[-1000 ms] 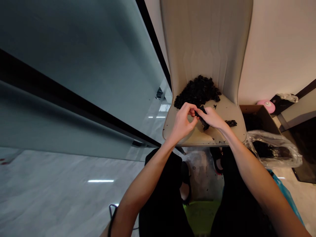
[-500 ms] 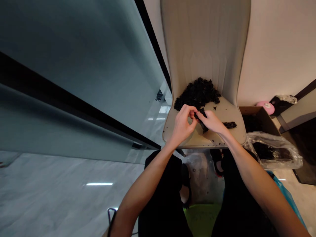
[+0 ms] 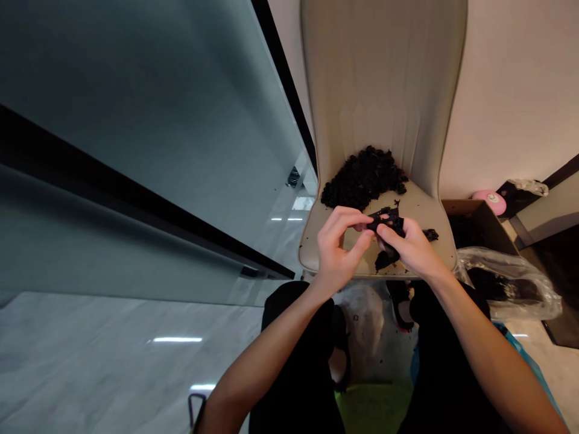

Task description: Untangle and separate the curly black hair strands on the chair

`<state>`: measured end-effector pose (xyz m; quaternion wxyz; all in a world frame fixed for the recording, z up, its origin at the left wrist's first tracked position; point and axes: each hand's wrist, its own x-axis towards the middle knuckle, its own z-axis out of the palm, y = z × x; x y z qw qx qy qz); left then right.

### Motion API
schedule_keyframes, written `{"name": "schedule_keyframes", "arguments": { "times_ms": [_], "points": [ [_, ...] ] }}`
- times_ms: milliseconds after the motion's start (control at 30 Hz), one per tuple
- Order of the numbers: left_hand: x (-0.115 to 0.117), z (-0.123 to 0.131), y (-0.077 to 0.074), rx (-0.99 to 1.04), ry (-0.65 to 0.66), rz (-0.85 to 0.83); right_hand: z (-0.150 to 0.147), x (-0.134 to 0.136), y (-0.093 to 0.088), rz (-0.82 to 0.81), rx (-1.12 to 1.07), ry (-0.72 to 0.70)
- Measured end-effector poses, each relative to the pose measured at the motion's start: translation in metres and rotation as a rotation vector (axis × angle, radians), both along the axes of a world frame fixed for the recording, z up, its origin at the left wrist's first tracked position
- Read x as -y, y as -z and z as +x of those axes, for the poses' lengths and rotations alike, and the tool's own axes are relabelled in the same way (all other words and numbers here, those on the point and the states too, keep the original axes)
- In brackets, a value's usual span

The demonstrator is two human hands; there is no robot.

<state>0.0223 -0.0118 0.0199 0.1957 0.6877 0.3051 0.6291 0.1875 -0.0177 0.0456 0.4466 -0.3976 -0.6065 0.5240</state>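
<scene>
head view | left hand and right hand together, both pinching a black clump over the chair seat, lower middle | black curly pile on seat, just above hands | right: cardboard box, plastic bag, pink object | upper left: glass panel | lower left: marble floor

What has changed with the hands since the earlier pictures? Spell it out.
The right hand has moved rightward, away from the left hand, and the black strip held between them now stretches sideways. Neither hand let go. The curly black pile and the small scrap on the seat stayed put.
</scene>
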Motion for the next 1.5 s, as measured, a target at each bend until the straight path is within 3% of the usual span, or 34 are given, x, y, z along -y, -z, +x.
{"name": "schedule_keyframes", "arguments": {
  "times_ms": [200,400,633,800,1000,1300,1500],
  "points": [
    [0.011,0.000,-0.006,0.004,-0.018,0.019,-0.003,0.012,-0.010,0.088,0.050,-0.015],
    [0.010,-0.002,-0.004,0.049,-0.012,-0.032,-0.005,0.015,-0.005,0.151,0.074,0.177],
    [0.014,-0.003,-0.005,0.015,-0.009,-0.025,-0.007,0.017,-0.006,0.291,0.137,0.254],
    [0.017,-0.005,-0.008,-0.064,-0.090,0.010,-0.011,0.018,-0.008,0.416,0.279,0.287],
    [0.015,-0.006,-0.005,-0.142,-0.142,0.021,-0.012,0.017,-0.011,0.406,0.447,0.326],
    [0.007,0.002,0.010,-0.171,-0.110,0.051,-0.007,0.011,-0.007,0.348,0.557,0.305],
    [0.001,0.009,0.018,-0.119,-0.059,-0.027,-0.003,0.006,0.000,0.347,0.621,0.324]
  ]
}}
